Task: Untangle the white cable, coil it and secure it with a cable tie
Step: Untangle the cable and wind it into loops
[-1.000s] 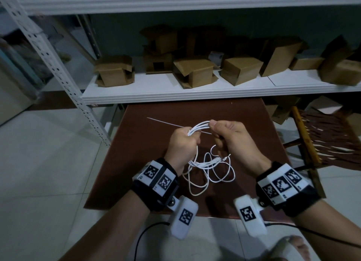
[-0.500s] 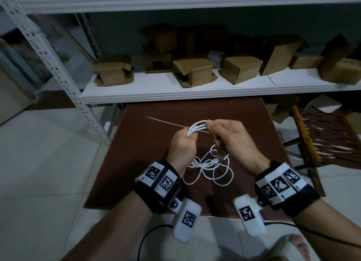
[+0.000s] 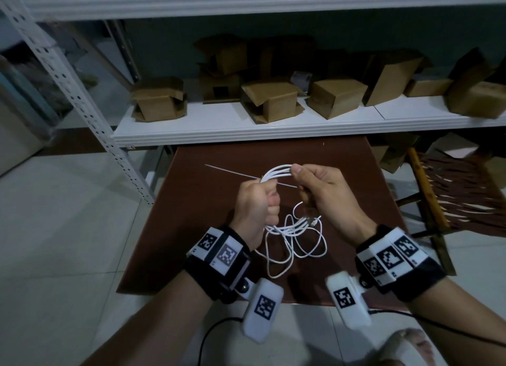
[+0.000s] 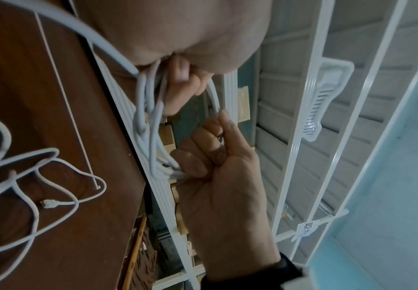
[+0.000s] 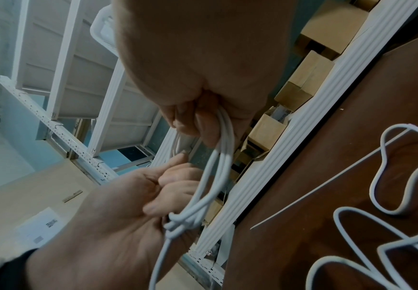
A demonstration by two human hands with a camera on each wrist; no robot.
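Observation:
The white cable (image 3: 276, 172) is gathered into several strands that arch between my two hands above the brown table (image 3: 191, 201). My left hand (image 3: 256, 201) grips the bundle in a fist. My right hand (image 3: 320, 190) pinches it between thumb and fingers. Loose loops hang below and lie on the table, with a connector (image 4: 50, 204) at one end. In the left wrist view the cable (image 4: 148, 117) runs from my left hand (image 4: 180, 78) to my right hand (image 4: 218, 176). The thin white cable tie (image 3: 232, 172) lies flat on the table behind the hands, also visible as the cable tie (image 5: 302, 196).
A white metal shelf (image 3: 273, 130) with several cardboard boxes (image 3: 271, 100) stands just behind the table. A wooden-framed woven chair (image 3: 451, 190) sits to the right. The floor around is tiled, and a black cord (image 3: 208, 335) trails near my left forearm.
Both hands keep their hold in nearly the same place. The strands between them arch a little higher, and the hanging loops have swung slightly.

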